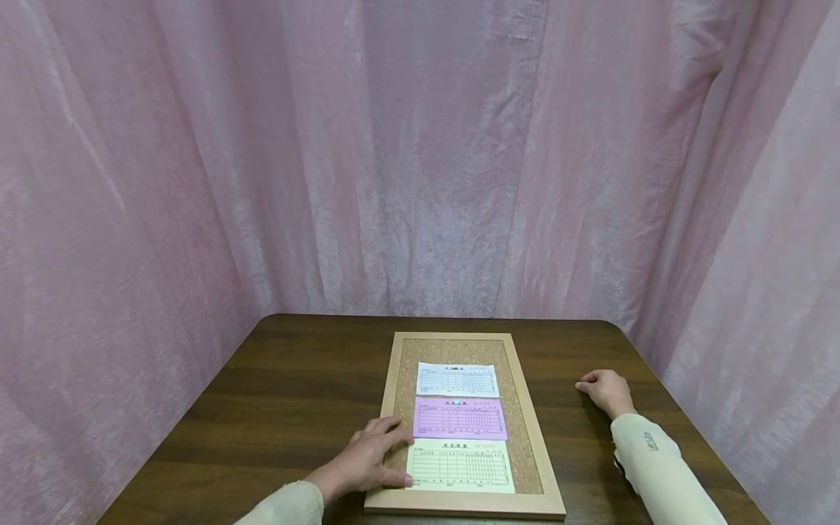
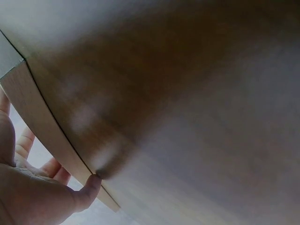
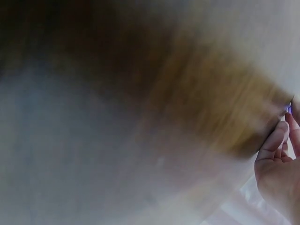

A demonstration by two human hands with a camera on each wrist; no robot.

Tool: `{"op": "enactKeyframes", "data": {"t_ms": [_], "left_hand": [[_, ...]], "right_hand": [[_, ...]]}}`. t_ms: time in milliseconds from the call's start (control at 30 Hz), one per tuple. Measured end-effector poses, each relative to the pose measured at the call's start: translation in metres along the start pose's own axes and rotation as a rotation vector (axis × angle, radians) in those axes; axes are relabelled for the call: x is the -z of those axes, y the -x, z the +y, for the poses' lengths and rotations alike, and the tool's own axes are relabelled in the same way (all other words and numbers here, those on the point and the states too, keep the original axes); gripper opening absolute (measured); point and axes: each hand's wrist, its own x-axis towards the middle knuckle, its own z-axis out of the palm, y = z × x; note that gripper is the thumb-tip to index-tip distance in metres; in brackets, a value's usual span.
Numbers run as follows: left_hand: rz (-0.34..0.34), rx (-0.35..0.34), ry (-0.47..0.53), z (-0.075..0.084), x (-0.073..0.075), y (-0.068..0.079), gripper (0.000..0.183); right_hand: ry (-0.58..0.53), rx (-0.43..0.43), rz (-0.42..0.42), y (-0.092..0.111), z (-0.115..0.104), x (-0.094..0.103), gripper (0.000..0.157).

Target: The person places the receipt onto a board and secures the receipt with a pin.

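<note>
A cork board [image 1: 525, 467] in a light wood frame lies on the table with three printed slips in a column: white [image 1: 457, 383], purple [image 1: 459, 423] and pale green [image 1: 459, 470]. A dark tack head [image 1: 456, 369] shows on the white slip, a turquoise tack [image 1: 456, 402] on the purple one. My left hand [image 1: 367, 456] reaches over the board's left side, its spread thumb and forefinger at the green slip's left edge. Right of the board, my right hand [image 1: 607, 391] is low at the table; its fingertips pinch a small blue-violet pushpin [image 3: 289, 108], mostly hidden.
The dark wood table [image 1: 295, 386] has rounded far corners. Pink curtains [image 1: 420, 160] hang behind it and along both sides. Both wrist views are largely filled by blurred table surface.
</note>
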Motion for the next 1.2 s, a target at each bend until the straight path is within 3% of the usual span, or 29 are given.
{"op": "enactKeyframes", "data": {"t_ms": [533, 1200], "left_hand": [[0.006, -0.003, -0.005, -0.0003, -0.0012, -0.0009, 0.059], [-0.004, -0.004, 0.010, -0.0012, -0.0005, -0.0009, 0.059]], "right_hand": [[0.016, 0.014, 0.005, 0.0036, -0.0029, 0.0014, 0.019], [-0.062, 0.032, 0.046, 0.0028, -0.0014, 0.0011, 0.019]]}}
